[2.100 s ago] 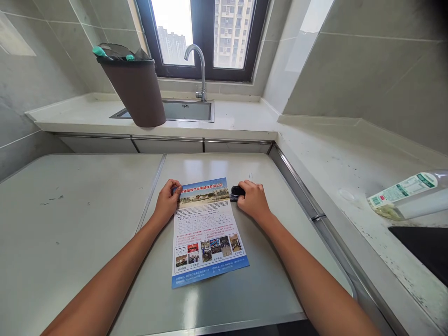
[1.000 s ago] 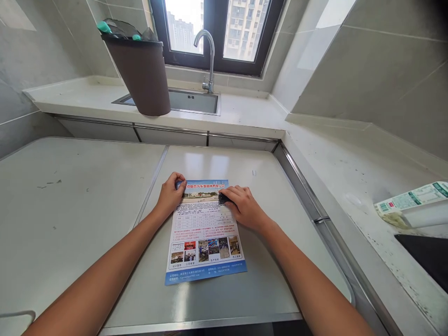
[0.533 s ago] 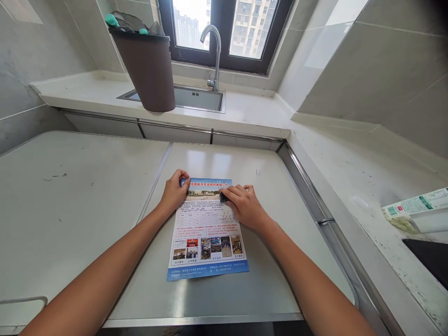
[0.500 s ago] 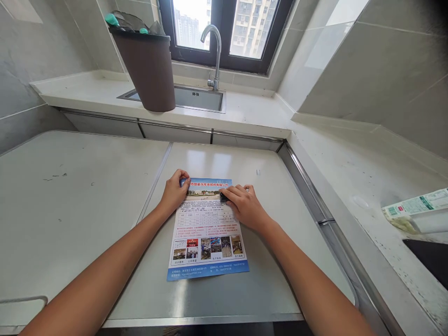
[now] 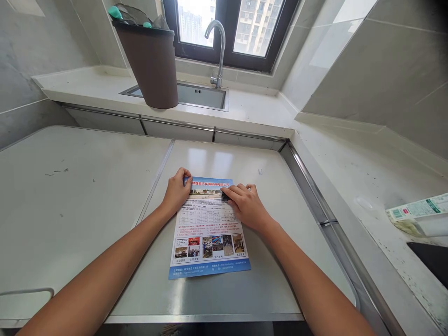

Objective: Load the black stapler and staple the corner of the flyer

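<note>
A printed flyer with a blue border, red and black text and small photos lies on the pale tabletop. My left hand is closed at its top left corner, thumb and fingers pinching the paper. Over the flyer's upper right edge, my right hand is closed around a small black object. Only one end of that object shows beyond the fingertips and it touches or hovers just over the printed picture; its kind cannot be made out.
The pale folding table has a seam left of the flyer. Behind it, a brown trash bin stands on the counter by a sink with a tall faucet. A green-and-white package lies on the right counter.
The camera view has shifted slightly. Both hands keep nearly the same hold and place on the flyer.
</note>
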